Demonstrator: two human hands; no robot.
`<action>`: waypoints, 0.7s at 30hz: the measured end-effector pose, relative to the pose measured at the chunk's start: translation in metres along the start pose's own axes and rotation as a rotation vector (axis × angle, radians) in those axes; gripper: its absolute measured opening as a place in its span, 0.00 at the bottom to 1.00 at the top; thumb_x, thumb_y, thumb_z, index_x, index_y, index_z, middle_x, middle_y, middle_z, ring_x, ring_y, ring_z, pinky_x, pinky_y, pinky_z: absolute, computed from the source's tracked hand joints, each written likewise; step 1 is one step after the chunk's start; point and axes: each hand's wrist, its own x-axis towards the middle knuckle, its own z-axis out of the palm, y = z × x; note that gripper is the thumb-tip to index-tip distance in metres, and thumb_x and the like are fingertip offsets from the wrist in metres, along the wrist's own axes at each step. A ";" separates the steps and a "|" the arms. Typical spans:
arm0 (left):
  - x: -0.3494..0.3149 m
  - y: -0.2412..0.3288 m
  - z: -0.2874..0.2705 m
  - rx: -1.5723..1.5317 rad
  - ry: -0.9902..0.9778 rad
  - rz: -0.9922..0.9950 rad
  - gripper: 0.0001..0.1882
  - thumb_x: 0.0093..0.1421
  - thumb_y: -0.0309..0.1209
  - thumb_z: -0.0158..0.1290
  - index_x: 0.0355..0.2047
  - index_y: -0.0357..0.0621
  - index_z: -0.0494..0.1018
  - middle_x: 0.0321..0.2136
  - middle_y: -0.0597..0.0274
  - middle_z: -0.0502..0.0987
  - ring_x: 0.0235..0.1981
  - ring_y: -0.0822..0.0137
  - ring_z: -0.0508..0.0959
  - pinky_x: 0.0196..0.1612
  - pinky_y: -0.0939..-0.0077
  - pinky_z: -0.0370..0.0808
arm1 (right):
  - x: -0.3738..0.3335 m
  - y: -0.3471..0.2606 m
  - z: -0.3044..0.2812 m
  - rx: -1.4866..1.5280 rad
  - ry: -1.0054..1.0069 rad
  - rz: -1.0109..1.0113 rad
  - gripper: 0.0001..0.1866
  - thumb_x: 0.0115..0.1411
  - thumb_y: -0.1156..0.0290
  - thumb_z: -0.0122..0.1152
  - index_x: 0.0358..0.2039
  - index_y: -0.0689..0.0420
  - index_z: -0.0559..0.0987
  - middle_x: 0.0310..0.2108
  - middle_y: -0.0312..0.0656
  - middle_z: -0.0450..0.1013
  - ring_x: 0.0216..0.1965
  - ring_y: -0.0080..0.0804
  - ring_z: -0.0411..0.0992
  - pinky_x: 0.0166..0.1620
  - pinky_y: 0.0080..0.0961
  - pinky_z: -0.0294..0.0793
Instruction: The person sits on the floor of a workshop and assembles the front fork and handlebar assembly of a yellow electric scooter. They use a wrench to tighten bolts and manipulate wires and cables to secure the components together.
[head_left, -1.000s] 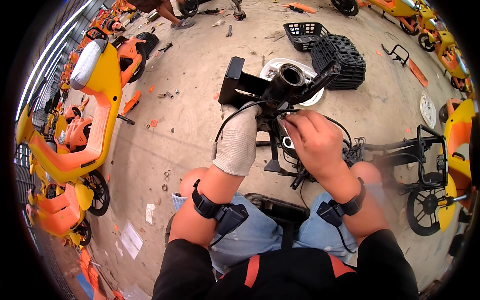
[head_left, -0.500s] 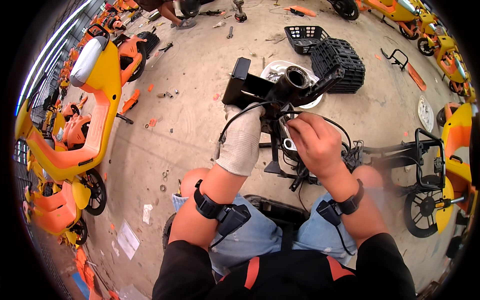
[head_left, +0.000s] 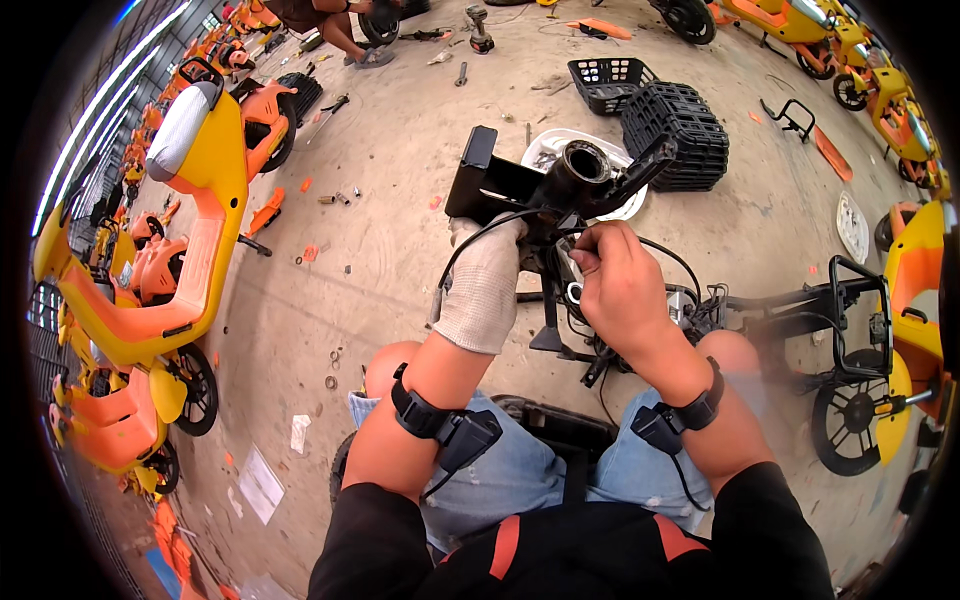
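A black scooter frame (head_left: 488, 186) with an open head tube (head_left: 586, 165) at its top stands tilted between my knees. My left hand (head_left: 482, 270), in a pale knitted work glove, is closed around the frame below its square bracket. My bare right hand (head_left: 622, 275) is at the right side of the tube, thumb and fingers pinched together. What they hold is hidden. Just beside the fingertips shows a silver metal piece with a ring end (head_left: 575, 291). A black cable (head_left: 470, 243) loops over my left hand, and another (head_left: 680, 262) curves behind my right.
Behind the frame lies a white tray (head_left: 540, 146) with small parts, beside black plastic crates (head_left: 675, 135). A power tool (head_left: 479, 30) and a wrench (head_left: 461, 74) are farther off. Yellow-orange scooters (head_left: 205, 230) line both sides. Another person (head_left: 345, 35) works at the far left.
The head tube has shifted slightly left and down in view. My right hand has turned a little and stays pinched by the tube. My left hand keeps its grip.
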 end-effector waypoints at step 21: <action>0.006 -0.003 0.005 -0.227 0.241 -0.077 0.05 0.59 0.22 0.50 0.34 0.34 0.73 0.33 0.56 0.75 0.36 0.66 0.76 0.43 0.75 0.74 | 0.010 0.010 -0.028 0.361 -0.055 0.316 0.06 0.64 0.75 0.59 0.39 0.64 0.76 0.32 0.47 0.78 0.31 0.36 0.79 0.33 0.28 0.77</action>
